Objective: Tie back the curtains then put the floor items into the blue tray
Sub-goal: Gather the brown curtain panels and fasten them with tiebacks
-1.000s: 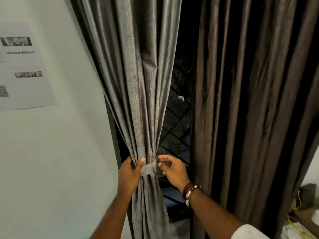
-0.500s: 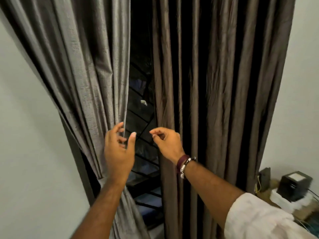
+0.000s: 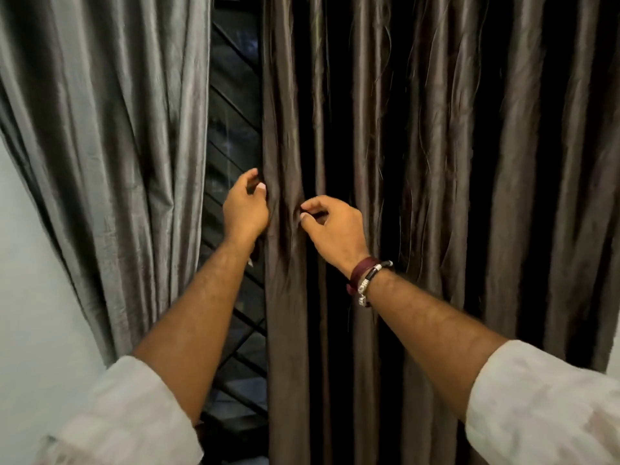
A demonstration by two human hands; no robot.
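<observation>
At the dark brown curtain's (image 3: 436, 162) pleated, satiny left edge, we are curling our left hand (image 3: 245, 209) around the hem while our right hand (image 3: 335, 229) is pinching a fold just beside it.

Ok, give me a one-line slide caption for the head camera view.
Both hands at the right curtain: left hand grips its inner edge, right hand pinches a fold.
</observation>
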